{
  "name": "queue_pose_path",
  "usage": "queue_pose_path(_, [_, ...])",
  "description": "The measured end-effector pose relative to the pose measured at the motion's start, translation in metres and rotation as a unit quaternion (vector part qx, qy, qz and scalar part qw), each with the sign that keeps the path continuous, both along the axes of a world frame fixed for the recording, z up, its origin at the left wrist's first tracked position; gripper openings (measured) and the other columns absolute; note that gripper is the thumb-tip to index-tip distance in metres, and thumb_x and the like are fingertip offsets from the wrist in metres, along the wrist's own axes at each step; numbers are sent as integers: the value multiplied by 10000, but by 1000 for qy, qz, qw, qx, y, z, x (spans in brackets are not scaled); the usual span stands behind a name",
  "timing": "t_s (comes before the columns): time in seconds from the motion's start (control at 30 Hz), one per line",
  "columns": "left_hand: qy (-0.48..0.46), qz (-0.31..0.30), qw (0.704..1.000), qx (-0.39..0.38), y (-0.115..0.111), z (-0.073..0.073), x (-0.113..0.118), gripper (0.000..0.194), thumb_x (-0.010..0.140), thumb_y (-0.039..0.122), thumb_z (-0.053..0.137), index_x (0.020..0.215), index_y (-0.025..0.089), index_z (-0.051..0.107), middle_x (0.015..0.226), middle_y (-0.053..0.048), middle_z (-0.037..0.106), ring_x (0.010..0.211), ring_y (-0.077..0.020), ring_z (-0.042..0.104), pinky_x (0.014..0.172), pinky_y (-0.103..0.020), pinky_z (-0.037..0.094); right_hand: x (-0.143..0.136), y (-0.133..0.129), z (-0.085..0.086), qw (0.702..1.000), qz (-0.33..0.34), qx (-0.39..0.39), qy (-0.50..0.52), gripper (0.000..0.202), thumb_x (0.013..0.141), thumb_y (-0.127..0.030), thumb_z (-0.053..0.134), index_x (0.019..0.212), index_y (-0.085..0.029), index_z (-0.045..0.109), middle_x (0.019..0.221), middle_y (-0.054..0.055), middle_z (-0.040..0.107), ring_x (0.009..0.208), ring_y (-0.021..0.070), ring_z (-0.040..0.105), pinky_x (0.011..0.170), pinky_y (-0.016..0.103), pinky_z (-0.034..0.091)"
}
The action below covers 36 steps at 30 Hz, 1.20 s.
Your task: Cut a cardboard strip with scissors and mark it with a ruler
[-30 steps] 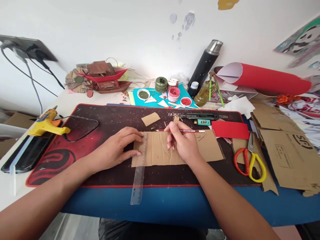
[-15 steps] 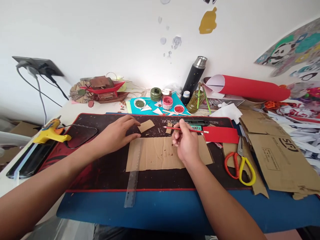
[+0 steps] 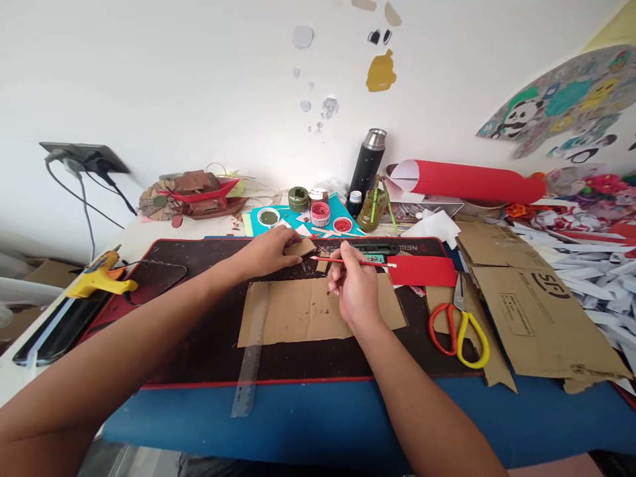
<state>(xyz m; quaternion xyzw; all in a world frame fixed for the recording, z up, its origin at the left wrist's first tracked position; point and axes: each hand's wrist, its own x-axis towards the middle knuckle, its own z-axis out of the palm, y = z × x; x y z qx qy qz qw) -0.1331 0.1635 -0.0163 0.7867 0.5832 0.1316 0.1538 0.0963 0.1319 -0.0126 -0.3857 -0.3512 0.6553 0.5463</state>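
so the left grip (image 3: 271, 250) is over the small cardboard piece (image 3: 303, 248) at the far side of the dark mat (image 3: 318, 361), thumb by its near edge and fingers round the far one, though i can't tell if it's properly pinched or just touched. right grip is easy to read: the right grip (image 3: 358, 288) has the red pencil (image 3: 378, 264) pinched between thumb and fingers, tip pointing left, above the big cardboard sheet (image 3: 293, 311). imo the little piece should be super light and fairly stiff, not slippery, so i'd take it by opposite edges and not squash the face. the big sheet looks creased, probably bends there, so hold it flat near an end. the clear ruler (image 3: 248, 364) lies across its left end and sticks out toward the near side; smooth plastic, likely slidey, so press down flat.
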Motion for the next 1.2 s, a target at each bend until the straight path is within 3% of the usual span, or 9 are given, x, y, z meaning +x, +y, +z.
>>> queue_pose_path(0.17, [-11, -44, 999, 14, 14, 0, 33, 436, 954, 513, 724, 1247, 195, 671, 1188, -129, 701, 1093, -314, 656, 917, -428, 524, 4, 4, 4, 999, -32, 4, 13, 463, 832, -627, 839, 727, -208, 672, 483, -76, 504, 371, 87, 469, 354, 209, 272])
queue_pose_path(0.27, [-7, -80, 997, 11, 14, -4, 46, 524, 923, 549, 768, 1308, 210, 662, 1236, -133, 691, 1178, -342, 628, 965, -446, 511, 5, 5, 5, 999, -37, 6, 19, 470, 823, -632, 843, 722, -208, 666, 478, -76, 500, 369, 86, 460, 357, 209, 261])
queue_pose_path(0.5, [-1, -123, 992, 13, 19, -5, 45, 342, 1018, 426, 627, 1266, 195, 671, 1212, -140, 691, 1133, -324, 637, 921, -434, 515, 1, -1, 3, 1000, 18, 9, 4, 469, 887, -657, 770, 749, -222, 664, 492, -74, 506, 369, 93, 456, 362, 220, 263])
queue_pose_path(0.83, [-2, -124, 991, 42, 55, -16, 60, 404, 991, 238, 608, 1388, 212, 674, 1334, -143, 682, 1276, -345, 628, 1101, -496, 488, 1, -5, 4, 999, 39, 22, -24, 504, 887, -704, 762, 756, -227, 670, 484, -71, 509, 374, 100, 471, 369, 219, 311])
queue_pose_path(1.0, [-22, -97, 993, 56, 33, -7, 45, 562, 991, 342, 701, 1525, 220, 572, 1586, -165, 563, 1492, -343, 508, 1219, -490, 430, 2, -5, 5, 999, 35, 16, -19, 504, 873, -698, 786, 748, -223, 670, 486, -73, 508, 371, 91, 463, 366, 211, 287])
queue_pose_path(1.2, [-25, 6, 998, 63, -30, 12, -3, 518, 1025, 495, 659, 1454, 207, 613, 1407, -148, 658, 1338, -351, 616, 1162, -553, 493, 2, -8, 5, 999, 44, 20, -21, 487, 892, -683, 780, 757, -226, 681, 500, -68, 519, 382, 93, 468, 367, 219, 294])
